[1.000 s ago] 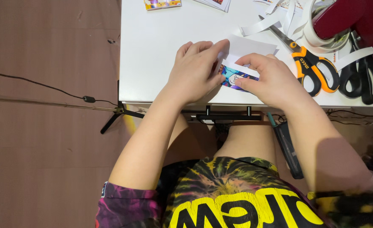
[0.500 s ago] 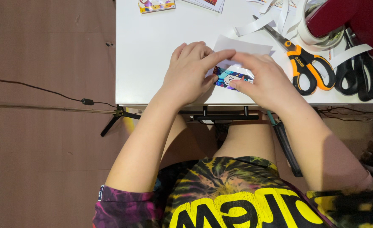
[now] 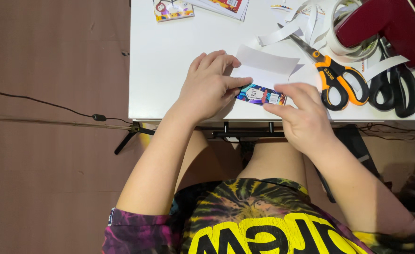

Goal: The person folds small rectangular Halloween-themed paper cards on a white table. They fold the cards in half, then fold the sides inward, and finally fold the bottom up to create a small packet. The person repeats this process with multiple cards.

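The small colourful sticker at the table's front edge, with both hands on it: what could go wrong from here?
1. The colourful sticker lies close to the white table's front edge; a slip of the left hand or right hand could send it off.
2. It lies partly under the white paper sheet, so the two may stick or crease together.
3. The orange-handled scissors lie right beside the right hand and could be knocked.

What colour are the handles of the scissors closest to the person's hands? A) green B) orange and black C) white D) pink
B: the scissors lying just beyond the right hand have orange and black handles; the all-black scissors lie farther to the side on the white table.
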